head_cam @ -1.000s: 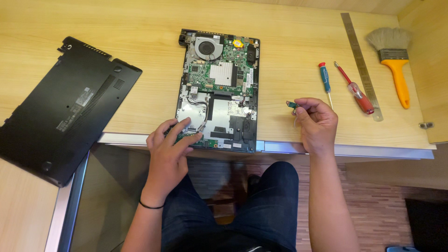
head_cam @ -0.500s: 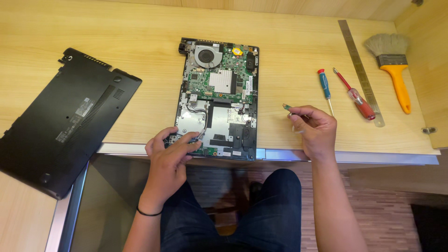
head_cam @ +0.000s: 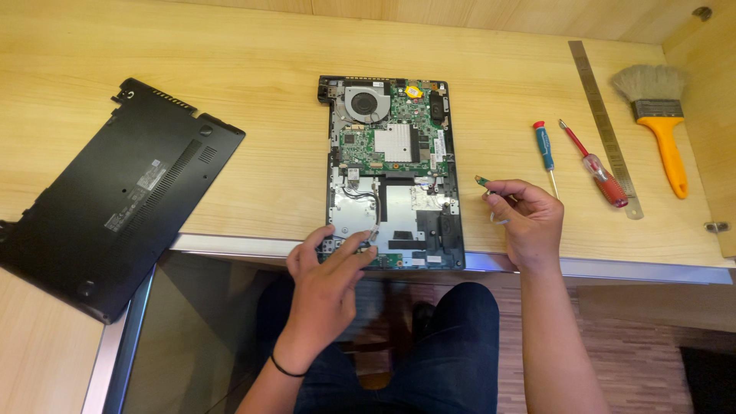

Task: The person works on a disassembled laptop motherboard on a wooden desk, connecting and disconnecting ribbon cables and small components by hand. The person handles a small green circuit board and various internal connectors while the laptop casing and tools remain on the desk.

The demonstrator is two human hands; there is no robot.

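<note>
- One black cover [head_cam: 115, 199] lies at the desk's [head_cam: 245, 84] left end, tilted, its lower corner hanging past the front edge; a small pale rectangular label sits near its middle.
- One opened laptop [head_cam: 392, 172] sits mid-desk, its near end at the front edge: one round fan at the far left corner, one yellow coin cell beside it, one silver square on the green board.
- The left hand [head_cam: 331, 284] rests on the laptop's near left corner, fingers slightly spread and curled, tips touching the parts by a grey cable; whether they pinch anything I cannot tell.
- Bare wood stays open between cover and laptop, and along the far edge.
- The right hand [head_cam: 529, 218] hovers just right of the laptop near the front edge, fingers pinched narrowly on one small green part [head_cam: 484, 182].
- Two screwdrivers lie further right: one blue [head_cam: 544, 149], one red [head_cam: 594, 165].
- One steel ruler [head_cam: 604, 126] runs diagonally beside them.
- One brush [head_cam: 661, 115] with a yellow handle lies by the right edge.
</note>
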